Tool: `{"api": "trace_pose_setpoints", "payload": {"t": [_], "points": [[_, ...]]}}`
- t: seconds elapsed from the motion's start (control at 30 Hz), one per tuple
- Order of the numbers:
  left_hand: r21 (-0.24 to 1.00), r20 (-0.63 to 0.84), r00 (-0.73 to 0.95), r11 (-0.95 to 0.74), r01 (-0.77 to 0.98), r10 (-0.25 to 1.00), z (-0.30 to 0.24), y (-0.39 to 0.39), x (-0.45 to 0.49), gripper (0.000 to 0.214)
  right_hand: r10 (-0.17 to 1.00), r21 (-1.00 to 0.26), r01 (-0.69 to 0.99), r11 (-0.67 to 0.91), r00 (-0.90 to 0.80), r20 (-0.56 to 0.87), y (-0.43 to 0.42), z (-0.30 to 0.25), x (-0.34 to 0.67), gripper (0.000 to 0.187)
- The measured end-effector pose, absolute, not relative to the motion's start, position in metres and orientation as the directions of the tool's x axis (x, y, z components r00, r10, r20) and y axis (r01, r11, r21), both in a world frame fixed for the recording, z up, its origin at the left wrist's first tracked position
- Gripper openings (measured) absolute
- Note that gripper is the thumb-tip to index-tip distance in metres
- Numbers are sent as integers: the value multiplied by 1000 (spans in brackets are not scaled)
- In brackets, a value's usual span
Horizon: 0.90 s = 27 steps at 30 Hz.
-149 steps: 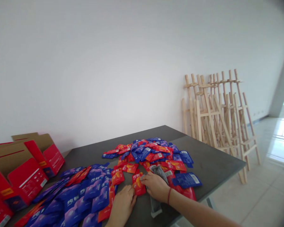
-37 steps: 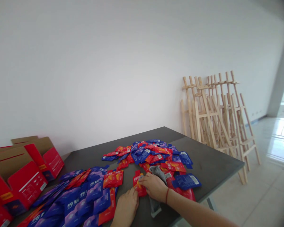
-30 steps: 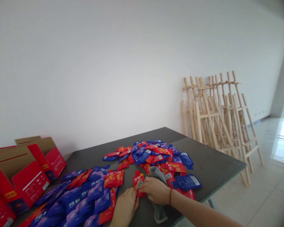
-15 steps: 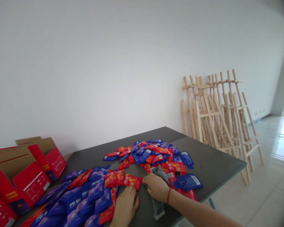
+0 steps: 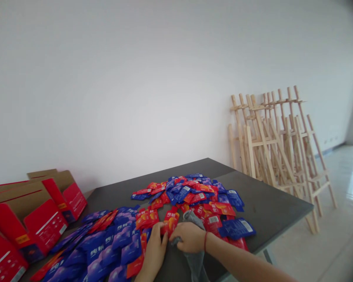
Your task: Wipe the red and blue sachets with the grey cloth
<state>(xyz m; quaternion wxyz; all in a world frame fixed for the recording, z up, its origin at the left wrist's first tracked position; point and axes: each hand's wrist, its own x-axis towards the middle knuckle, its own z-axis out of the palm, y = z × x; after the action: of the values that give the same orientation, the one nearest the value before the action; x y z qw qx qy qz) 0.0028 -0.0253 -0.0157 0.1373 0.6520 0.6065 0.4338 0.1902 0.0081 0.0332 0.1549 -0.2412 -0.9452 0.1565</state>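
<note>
My left hand [image 5: 153, 250] reaches forward from the bottom edge, fingers pressed together on the left edge of a red packet [image 5: 170, 221]. My right hand [image 5: 188, 237], with a red string at the wrist, is curled on a grey cloth [image 5: 196, 261] and touches the same packet from the right. The cloth runs under that hand toward the near table edge. A heap of mostly blue packets [image 5: 111, 243] lies left of my hands. A mixed red and blue heap [image 5: 194, 190] lies just beyond them.
The dark table [image 5: 270, 201] ends at a corner on the right. Red and brown cardboard boxes [image 5: 41, 223] stand open at the left. Several wooden easels [image 5: 278, 145] lean on the white wall past the table. Tiled floor lies to the right.
The red packet that lay flat half a second ago is lifted between my hands. My left hand has come off the table toward it, and my right hand has closed on the cloth.
</note>
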Motion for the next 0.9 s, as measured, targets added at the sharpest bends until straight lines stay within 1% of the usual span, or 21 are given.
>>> {"api": "trace_pose_setpoints", "payload": {"t": [0.07, 0.1, 0.13, 0.17, 0.2, 0.27, 0.3, 0.33, 0.37, 0.47, 0.53, 0.63, 0.7, 0.77, 0.8, 0.83, 0.9], "points": [[733, 363, -139, -190, 653, 921, -16, -19, 1, 38, 429, -472, 284, 835, -872, 236, 9, 33, 196, 35], [749, 339, -151, -169, 640, 929, -16, -16, -1, 44, 418, -522, 240, 819, -873, 254, 9, 33, 198, 35], [765, 312, -161, -147, 627, 936, -17, -14, -2, 51, 429, -565, 213, 797, -858, 283, 10, 34, 201, 37], [781, 282, -167, -125, 612, 945, -17, -12, -3, 57, 471, -597, 208, 775, -820, 326, 11, 35, 202, 39], [796, 250, -168, -104, 596, 954, -17, -10, -3, 63, 536, -618, 225, 754, -754, 379, 12, 37, 203, 42], [823, 187, -153, -70, 563, 970, -15, -9, -5, 70, 672, -630, 308, 713, -557, 488, 13, 38, 202, 49], [834, 161, -140, -58, 549, 977, -14, -10, -5, 71, 711, -622, 359, 696, -465, 527, 12, 38, 200, 52], [841, 140, -127, -50, 538, 982, -12, -11, -5, 70, 728, -603, 408, 685, -410, 549, 12, 36, 196, 54], [846, 124, -113, -45, 531, 986, -10, -12, -5, 69, 730, -574, 451, 684, -407, 550, 11, 33, 193, 56], [853, 88, -78, -35, 520, 993, -3, -16, -6, 62, 697, -441, 539, 717, -560, 449, 7, 24, 180, 55], [860, 65, -45, -33, 509, 997, 0, -19, -6, 53, 642, -345, 542, 766, -672, 369, 4, 20, 174, 50], [878, 51, -14, -38, 478, 999, 2, -21, -5, 48, 505, -253, 441, 861, -803, 318, 0, 22, 174, 43], [891, 59, -23, -42, 453, 998, 1, -23, -5, 52, 414, -226, 357, 906, -857, 306, -3, 27, 178, 44], [901, 69, -44, -43, 431, 997, 0, -24, -4, 58, 371, -217, 316, 924, -880, 298, -5, 29, 185, 47], [906, 71, -57, -40, 422, 996, -1, -26, -4, 61, 384, -220, 329, 918, -874, 297, -6, 29, 189, 48], [909, 71, -70, -36, 414, 995, -1, -27, -4, 63, 422, -226, 366, 903, -855, 302, -5, 28, 191, 49], [914, 68, -93, -25, 404, 993, -1, -29, -5, 66, 541, -242, 485, 840, -777, 321, -2, 25, 195, 50]]}}
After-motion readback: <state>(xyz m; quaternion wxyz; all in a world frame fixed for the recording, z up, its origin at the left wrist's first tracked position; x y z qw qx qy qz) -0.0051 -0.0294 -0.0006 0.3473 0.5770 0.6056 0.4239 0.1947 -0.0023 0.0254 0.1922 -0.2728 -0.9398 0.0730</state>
